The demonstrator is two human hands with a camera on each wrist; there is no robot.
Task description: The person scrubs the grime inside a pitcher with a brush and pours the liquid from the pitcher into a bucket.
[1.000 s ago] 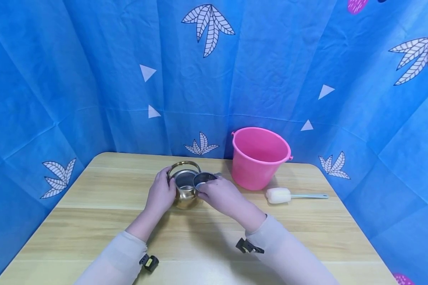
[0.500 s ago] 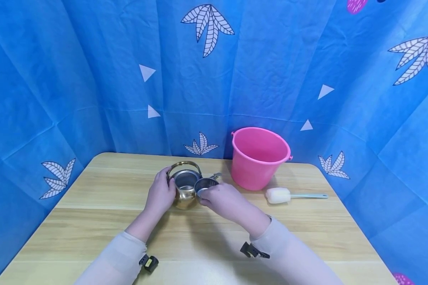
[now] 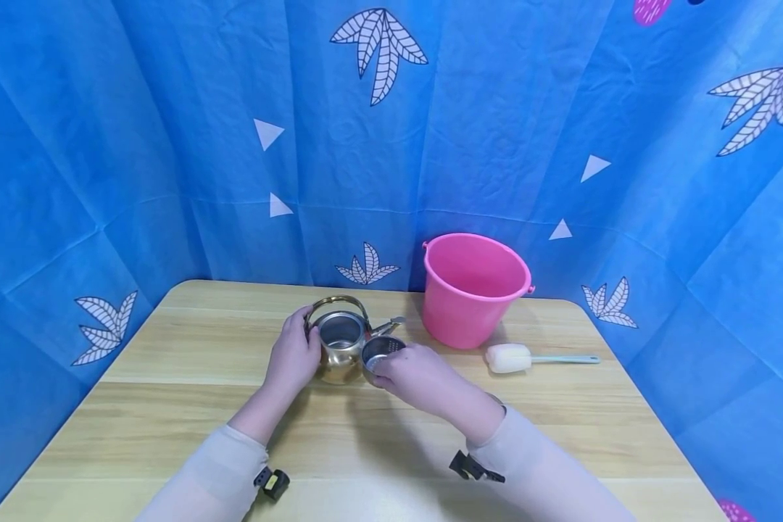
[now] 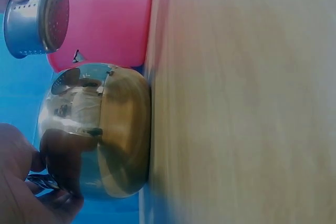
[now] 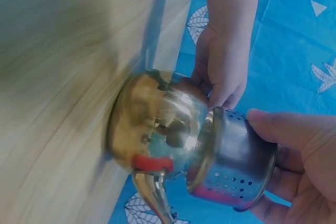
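Observation:
A shiny gold teapot (image 3: 341, 359) stands lidless on the table, its arched handle raised and its spout pointing right. My left hand (image 3: 295, 351) grips the handle's base at the pot's left side; in the left wrist view its fingers (image 4: 58, 203) curl round that metal. My right hand (image 3: 424, 380) holds a perforated steel tea strainer (image 3: 381, 351) by its rim, in the air at the pot's right. In the right wrist view the strainer (image 5: 233, 158) has rows of small holes, with the thumb (image 5: 278, 127) on its side.
A pink bucket (image 3: 473, 290) stands at the back right of the wooden table (image 3: 235, 428). To its front right lies a white sponge brush (image 3: 510, 358) with a pale green handle. Blue patterned cloth (image 3: 359, 167) hangs behind and at both sides.
The strainer has moved right and slightly down in my right hand, away from the teapot's mouth, and the spout has come into view. My left hand stays on the handle.

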